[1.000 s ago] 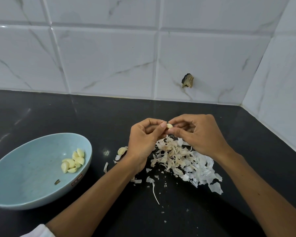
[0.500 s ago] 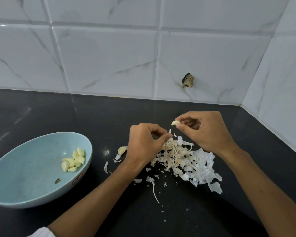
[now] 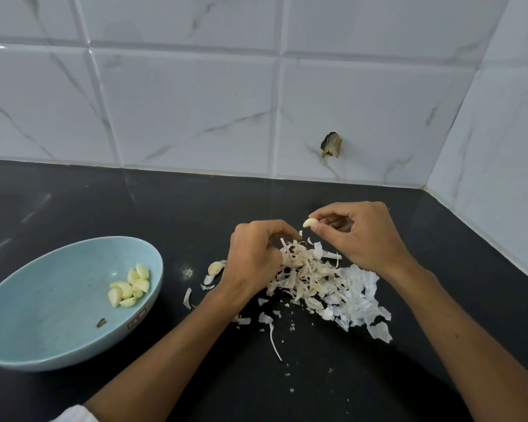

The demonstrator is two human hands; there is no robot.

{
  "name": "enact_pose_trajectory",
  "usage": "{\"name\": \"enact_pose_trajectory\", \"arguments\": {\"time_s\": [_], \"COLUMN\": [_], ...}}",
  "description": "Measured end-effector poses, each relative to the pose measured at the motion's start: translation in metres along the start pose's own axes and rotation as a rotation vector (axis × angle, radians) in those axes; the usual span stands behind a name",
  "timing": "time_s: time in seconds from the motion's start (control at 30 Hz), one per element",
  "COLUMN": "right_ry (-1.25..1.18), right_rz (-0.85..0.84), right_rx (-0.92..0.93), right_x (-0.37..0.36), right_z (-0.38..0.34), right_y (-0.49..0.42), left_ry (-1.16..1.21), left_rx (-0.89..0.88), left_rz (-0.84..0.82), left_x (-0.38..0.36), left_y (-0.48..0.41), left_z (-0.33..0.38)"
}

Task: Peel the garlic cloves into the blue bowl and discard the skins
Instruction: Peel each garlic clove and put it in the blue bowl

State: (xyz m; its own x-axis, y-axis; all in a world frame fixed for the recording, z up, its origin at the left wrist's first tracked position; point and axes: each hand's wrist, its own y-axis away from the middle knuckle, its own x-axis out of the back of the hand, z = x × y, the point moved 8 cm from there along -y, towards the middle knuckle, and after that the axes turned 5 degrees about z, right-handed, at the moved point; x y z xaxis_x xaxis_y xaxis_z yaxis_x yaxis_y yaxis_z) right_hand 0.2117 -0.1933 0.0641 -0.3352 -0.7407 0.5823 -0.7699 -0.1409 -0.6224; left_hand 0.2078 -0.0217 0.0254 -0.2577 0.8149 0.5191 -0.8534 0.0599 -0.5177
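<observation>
Black, glossy counter [image 3: 171, 208] meets a corner of white, grey-veined wall tiles [image 3: 183, 111], one of which has a chipped dark hole [image 3: 331, 145] low down. Over the middle of the counter the right hand [image 3: 366, 239] pinches a peeled clove [image 3: 310, 222] between thumb and forefinger. It holds the clove in the air just above the far edge of the skins [image 3: 333, 287], with its other fingers curled loosely inward. The left hand [image 3: 252, 260] is just beside it, apart from that clove, knuckles up and fingers curled down so their tips reach the top of the skins. Whether they grip a piece of skin cannot be told, since the fingers hide it. The skins lie in a loose heap on the counter between and below both hands, papery white toward the right and straw-coloured in the middle. Small flakes and one long strip are scattered on the near side. An unpeeled clove [image 3: 215, 267] lies on the counter just left of the left hand, partly hidden by it. Well to the left stands the blue bowl [image 3: 37, 300]. Inside it a cluster of pale yellow peeled cloves [image 3: 130, 289] rests against the right-hand wall, and a small dark scrap [image 3: 101, 322] lies lower down. A white sleeve [image 3: 69, 415] shows at the bottom edge, on the left forearm.
</observation>
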Motion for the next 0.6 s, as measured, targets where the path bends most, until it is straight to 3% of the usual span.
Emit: {"name": "enact_pose_trajectory", "arguments": {"time_s": [0.17,0.33,0.6], "right_ry": [-0.014,-0.043,-0.282], "right_rz": [-0.013,-0.03,-0.071], "right_rx": [-0.035,-0.077,-0.123], "right_x": [-0.006,-0.011,-0.041], "right_z": [-0.001,-0.004,-0.06], "right_y": [0.005,0.013,0.014], "left_ry": [0.183,0.117,0.275], "left_rx": [0.113,0.105,0.265], "left_rz": [0.073,0.127,0.121], "left_x": [0.009,0.033,0.132], "left_y": [-0.001,-0.001,0.018], "left_z": [-0.011,-0.006,-0.027]}}
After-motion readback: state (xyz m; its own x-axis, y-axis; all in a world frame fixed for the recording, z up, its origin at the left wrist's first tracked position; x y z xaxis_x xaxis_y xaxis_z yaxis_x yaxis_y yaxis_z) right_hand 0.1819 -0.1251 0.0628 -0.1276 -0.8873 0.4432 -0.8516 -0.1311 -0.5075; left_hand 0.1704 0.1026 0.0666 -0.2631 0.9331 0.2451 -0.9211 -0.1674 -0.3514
